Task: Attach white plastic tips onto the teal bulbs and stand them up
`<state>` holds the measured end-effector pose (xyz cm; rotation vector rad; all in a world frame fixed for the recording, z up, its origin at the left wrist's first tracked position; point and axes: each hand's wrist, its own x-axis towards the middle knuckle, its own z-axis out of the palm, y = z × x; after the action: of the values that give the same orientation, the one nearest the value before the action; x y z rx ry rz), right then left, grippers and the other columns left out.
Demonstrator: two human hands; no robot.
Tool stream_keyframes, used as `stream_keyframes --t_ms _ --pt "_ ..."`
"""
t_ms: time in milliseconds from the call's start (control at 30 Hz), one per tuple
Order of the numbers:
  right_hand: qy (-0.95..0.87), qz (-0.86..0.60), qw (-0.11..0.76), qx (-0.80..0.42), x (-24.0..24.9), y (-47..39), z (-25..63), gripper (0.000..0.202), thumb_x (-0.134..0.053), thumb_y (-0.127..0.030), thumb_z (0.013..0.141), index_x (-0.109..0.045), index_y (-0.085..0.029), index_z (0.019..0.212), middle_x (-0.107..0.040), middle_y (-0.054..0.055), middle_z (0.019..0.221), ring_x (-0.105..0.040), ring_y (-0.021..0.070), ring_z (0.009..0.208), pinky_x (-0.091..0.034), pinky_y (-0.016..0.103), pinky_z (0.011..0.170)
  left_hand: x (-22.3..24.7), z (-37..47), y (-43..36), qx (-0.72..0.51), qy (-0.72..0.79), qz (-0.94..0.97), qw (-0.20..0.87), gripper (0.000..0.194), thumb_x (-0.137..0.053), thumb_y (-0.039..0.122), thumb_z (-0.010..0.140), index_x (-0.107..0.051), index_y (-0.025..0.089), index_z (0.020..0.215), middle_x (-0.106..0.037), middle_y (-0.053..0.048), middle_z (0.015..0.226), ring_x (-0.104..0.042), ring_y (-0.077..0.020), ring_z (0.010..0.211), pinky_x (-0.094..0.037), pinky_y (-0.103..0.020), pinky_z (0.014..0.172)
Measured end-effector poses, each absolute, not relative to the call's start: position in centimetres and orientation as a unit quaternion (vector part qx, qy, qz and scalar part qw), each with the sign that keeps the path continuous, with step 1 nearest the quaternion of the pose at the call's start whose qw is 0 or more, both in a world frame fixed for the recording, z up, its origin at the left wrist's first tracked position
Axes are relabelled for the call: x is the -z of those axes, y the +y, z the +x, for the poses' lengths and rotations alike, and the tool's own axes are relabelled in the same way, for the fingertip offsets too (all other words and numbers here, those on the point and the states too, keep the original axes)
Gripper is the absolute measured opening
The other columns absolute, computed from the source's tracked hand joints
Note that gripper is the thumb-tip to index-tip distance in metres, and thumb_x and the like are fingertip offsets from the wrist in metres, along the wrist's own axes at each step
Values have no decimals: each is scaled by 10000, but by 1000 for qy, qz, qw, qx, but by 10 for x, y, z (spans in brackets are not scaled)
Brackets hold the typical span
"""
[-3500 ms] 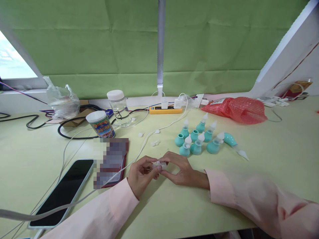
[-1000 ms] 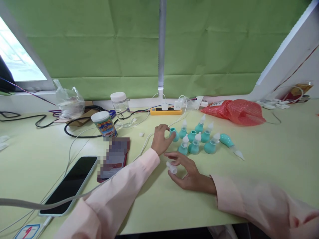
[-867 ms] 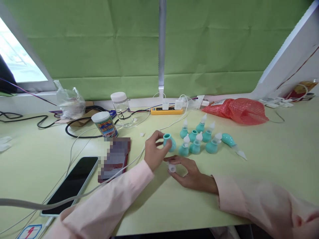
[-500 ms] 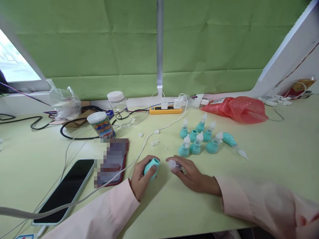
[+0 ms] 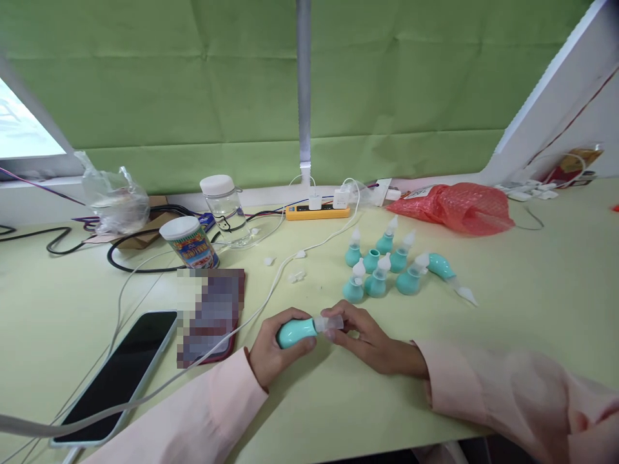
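Observation:
My left hand (image 5: pixel 276 348) is closed round a teal rubber bulb (image 5: pixel 296 333), which lies on its side with its neck to the right. Between the thumb and fingers of my right hand (image 5: pixel 365 335) is a clear plastic tube (image 5: pixel 333 323), its left end meeting the bulb's neck. How far the tube sits inside the neck cannot be made out. Behind my right hand, several teal bulbs with clear tips (image 5: pixel 376 285) stand upright. One open bulb without a tip (image 5: pixel 371 260) is among them, and a curved teal bulb (image 5: pixel 441 266) lies on its side at their right.
At the left lie a black-screened phone (image 5: pixel 120 374) and a red-edged phone (image 5: pixel 217 316), crossed by a white cable. Farther back are a printed can (image 5: pixel 193 245), a clear bottle (image 5: pixel 226 212), a yellow power strip (image 5: pixel 316 212) and a red bag (image 5: pixel 459 207). Small clear pieces (image 5: pixel 296 276) lie mid-table.
The bulb in my left hand has turned from mouth-up to pointing right. The clear tube in my right hand has come against its neck. The whole view has shifted slightly.

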<state>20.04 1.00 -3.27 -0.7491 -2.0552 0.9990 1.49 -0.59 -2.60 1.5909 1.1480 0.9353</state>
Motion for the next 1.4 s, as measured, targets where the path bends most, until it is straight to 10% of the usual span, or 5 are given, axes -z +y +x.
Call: stream_keyframes --t_ms 1000,1200,1400 --pt "-471 -283 184 -815 21 17 186 237 -466 -362 790 -305 -213 700 -203 -112 452 -143 20 359 -130 129 334 25 20 -9 -389 461 748 277 231 -627 301 642 -617 197 848 -651 -40 729 -580 -168 632 -426 -247 594" --pt "-767 -295 355 -445 17 27 185 242 -396 -331 819 -391 -197 1020 -499 53 841 -516 148 738 -460 298 587 20 14 -2 -507 541 527 415 194 -660 292 597 -629 146 721 -559 7 520 -483 -110 458 -388 -228 478" --pt "-936 -285 207 19 30 41 178 432 -328 -72 777 -317 -31 1208 -232 204 1306 -16 318 1250 -194 525 966 23 7 8 -555 517 358 545 161 -646 285 589 -608 129 596 -531 -7 467 -460 -98 418 -362 -210 407"
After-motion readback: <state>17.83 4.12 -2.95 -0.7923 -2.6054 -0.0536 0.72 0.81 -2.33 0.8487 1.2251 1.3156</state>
